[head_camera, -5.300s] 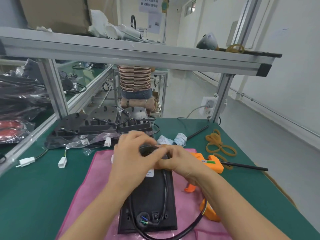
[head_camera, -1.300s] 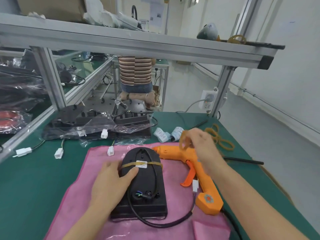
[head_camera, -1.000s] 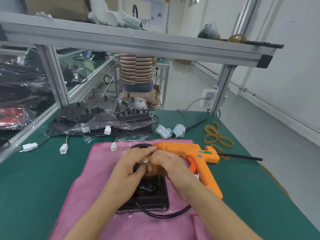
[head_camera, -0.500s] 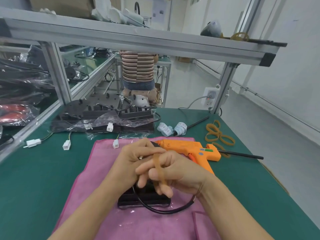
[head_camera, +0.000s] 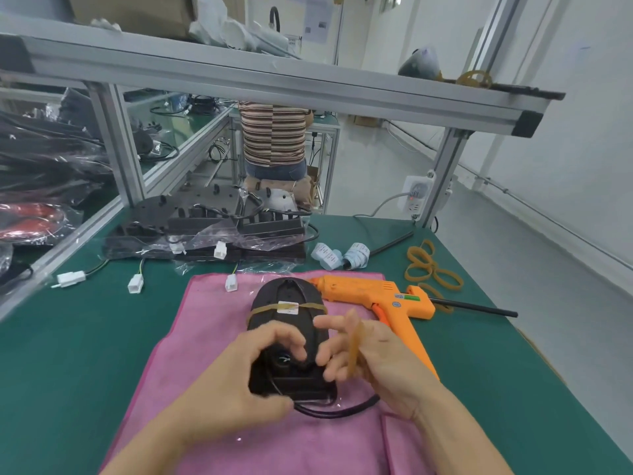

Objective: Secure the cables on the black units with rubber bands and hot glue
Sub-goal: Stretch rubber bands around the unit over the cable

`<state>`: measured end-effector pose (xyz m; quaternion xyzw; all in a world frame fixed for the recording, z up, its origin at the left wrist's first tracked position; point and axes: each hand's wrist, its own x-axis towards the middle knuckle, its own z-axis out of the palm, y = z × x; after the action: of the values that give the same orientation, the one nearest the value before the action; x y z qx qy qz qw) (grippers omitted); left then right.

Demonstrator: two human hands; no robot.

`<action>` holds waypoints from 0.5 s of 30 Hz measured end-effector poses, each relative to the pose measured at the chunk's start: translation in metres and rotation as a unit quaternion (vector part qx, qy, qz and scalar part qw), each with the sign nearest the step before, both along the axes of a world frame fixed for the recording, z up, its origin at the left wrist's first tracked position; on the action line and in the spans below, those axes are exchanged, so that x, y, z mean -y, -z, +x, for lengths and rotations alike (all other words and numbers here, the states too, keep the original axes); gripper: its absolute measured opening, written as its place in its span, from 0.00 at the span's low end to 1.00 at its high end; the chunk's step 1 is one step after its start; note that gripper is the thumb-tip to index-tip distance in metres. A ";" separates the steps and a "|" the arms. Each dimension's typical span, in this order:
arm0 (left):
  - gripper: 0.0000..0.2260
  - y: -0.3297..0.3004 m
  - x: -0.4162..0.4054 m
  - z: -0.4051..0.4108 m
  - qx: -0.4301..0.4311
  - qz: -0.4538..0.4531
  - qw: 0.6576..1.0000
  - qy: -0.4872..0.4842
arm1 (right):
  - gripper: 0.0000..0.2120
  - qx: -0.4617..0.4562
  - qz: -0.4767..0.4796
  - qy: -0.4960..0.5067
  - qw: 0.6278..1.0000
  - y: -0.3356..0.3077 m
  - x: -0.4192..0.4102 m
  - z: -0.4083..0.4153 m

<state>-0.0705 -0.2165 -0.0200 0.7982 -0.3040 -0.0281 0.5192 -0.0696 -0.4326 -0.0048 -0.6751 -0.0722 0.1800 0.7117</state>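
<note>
A black unit (head_camera: 287, 296) lies on a pink cloth (head_camera: 205, 320), with one tan rubber band (head_camera: 263, 309) stretched across its far end over a white label. Its black cable (head_camera: 337, 411) loops out past the near edge. My left hand (head_camera: 246, 382) curls over the unit's near left side, fingers bent around it. My right hand (head_camera: 370, 358) hovers at the unit's right side with a second rubber band (head_camera: 353, 347) looped over its spread fingers. An orange hot glue gun (head_camera: 380, 296) rests on the table just right of the unit.
Several loose rubber bands (head_camera: 431, 265) lie at the right, near two paper rolls (head_camera: 339, 257). More black units in plastic (head_camera: 205, 231) are stacked at the back, with white connectors (head_camera: 135, 282) trailing forward. An aluminium shelf frame (head_camera: 116, 145) stands above; a person in a striped shirt (head_camera: 274, 135) is behind it.
My hands have drawn back toward the unit's near end, baring the band across its far end. The second rubber band stays looped on my right fingers, which have spread wider.
</note>
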 end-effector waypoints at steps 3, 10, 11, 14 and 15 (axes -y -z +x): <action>0.13 0.011 0.009 -0.006 0.238 0.136 0.962 -0.011 | 0.23 0.012 -0.029 0.041 0.999 0.009 -0.008 0.001; 0.09 0.018 0.031 -0.013 0.318 0.128 0.935 -0.087 | 0.17 0.100 -0.078 0.147 0.981 0.000 -0.018 -0.002; 0.09 0.019 0.036 -0.015 0.276 0.077 0.950 -0.119 | 0.20 0.107 -0.080 0.160 0.978 -0.004 -0.016 -0.007; 0.06 0.021 0.048 -0.019 0.207 -0.005 0.957 -0.202 | 0.27 0.087 -0.139 0.106 0.981 -0.008 -0.005 -0.025; 0.05 0.022 0.050 -0.019 0.204 -0.017 0.955 -0.215 | 0.28 0.061 -0.181 0.070 0.979 -0.007 -0.001 -0.032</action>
<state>-0.0895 -0.2667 -0.0423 0.8245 -0.2253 0.2530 0.4532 -0.1017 -0.4312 0.0022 -0.8059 -0.0343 0.0986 0.5828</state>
